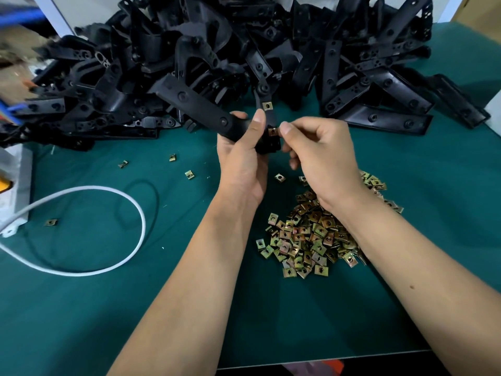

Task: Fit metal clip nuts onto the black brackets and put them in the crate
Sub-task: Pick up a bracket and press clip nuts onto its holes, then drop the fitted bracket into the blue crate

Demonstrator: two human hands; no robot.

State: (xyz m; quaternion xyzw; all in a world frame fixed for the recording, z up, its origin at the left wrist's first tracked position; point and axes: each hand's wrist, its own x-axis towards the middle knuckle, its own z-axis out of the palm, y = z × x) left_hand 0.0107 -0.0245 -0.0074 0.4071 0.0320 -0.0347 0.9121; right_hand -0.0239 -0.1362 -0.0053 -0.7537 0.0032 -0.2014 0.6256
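Observation:
My left hand (241, 158) grips a black bracket (195, 104) above the green table, its long arm pointing up and left. One brass clip nut (267, 105) sits on an upper tab of this bracket. My right hand (322, 156) pinches a second clip nut (272, 131) between thumb and forefinger, pressed against the bracket's lower tab. A heap of loose clip nuts (306, 240) lies under my right forearm. No crate is in view.
A big pile of black brackets (217, 50) fills the back of the green table (108, 308). Stray clip nuts (190, 174) lie scattered left of my hands. A white cable (135, 210) loops at the left beside a white box (13, 191). The table's front edge runs along the bottom.

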